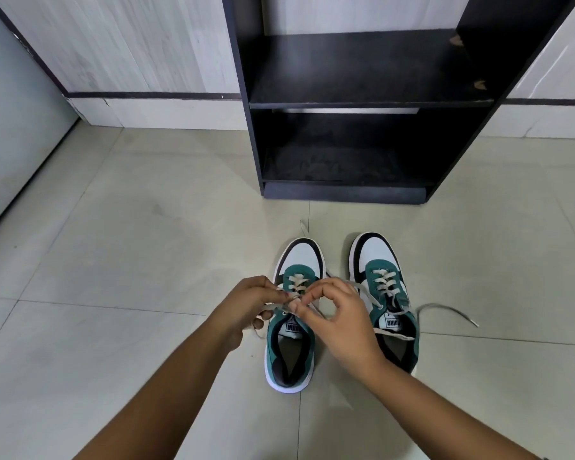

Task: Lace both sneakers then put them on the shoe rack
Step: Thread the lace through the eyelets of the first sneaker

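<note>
Sneakers: left sneaker [291, 327], lace [297, 287] pinched in my left grip [256, 305] and right grip [332, 313]; best drawn evenly taut, ends matched.

We saw the left sneaker [291, 327] and right sneaker [385, 293], green, white and black, side by side on the floor, toes toward the black shoe rack [356, 104], laces loose.
</note>
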The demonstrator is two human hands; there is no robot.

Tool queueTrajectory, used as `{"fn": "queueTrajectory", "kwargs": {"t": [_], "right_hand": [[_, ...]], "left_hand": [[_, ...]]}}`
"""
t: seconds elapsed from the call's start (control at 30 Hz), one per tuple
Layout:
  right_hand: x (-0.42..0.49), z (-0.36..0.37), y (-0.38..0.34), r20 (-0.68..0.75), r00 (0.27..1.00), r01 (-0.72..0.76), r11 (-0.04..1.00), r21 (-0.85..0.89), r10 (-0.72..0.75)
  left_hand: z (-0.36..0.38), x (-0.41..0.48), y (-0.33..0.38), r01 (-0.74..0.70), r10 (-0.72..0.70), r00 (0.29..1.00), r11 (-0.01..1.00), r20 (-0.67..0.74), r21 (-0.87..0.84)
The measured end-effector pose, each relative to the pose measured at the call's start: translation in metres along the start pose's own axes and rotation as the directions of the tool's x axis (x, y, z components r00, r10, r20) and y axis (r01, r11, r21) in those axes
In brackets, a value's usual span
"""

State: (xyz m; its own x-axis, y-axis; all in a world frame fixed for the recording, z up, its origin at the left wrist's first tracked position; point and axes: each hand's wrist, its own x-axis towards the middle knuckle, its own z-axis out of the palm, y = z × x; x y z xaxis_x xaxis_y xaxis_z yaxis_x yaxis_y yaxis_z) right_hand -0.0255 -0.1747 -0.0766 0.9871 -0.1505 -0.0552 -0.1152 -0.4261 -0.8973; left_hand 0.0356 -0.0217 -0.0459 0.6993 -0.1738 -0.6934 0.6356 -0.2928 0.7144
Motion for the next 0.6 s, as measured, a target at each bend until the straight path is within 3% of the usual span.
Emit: {"fn": "queueTrajectory", "kwargs": {"t": [0.27,0.4,0.6], "right_hand": [[0.007,0.003,-0.001,0.127,0.93,-0.368,0.876,0.312,0.346],[0.006,-0.002,0.001,0.153,0.919,-0.392,0.872,0.293,0.363],[-0.003,-0.02,0.012,0.151,0.875,-0.482,0.796,0.365,0.46]], "left_hand": [[0.004,-0.005,-0.006,-0.031,0.03,0.999,0.999,-0.038,-0.035],[-0.003,-0.004,-0.009,-0.029,0.022,0.998,0.993,-0.058,-0.115],[-0.027,0.007,-0.036,0.182,-0.195,0.98,0.857,0.024,-0.482]]}}
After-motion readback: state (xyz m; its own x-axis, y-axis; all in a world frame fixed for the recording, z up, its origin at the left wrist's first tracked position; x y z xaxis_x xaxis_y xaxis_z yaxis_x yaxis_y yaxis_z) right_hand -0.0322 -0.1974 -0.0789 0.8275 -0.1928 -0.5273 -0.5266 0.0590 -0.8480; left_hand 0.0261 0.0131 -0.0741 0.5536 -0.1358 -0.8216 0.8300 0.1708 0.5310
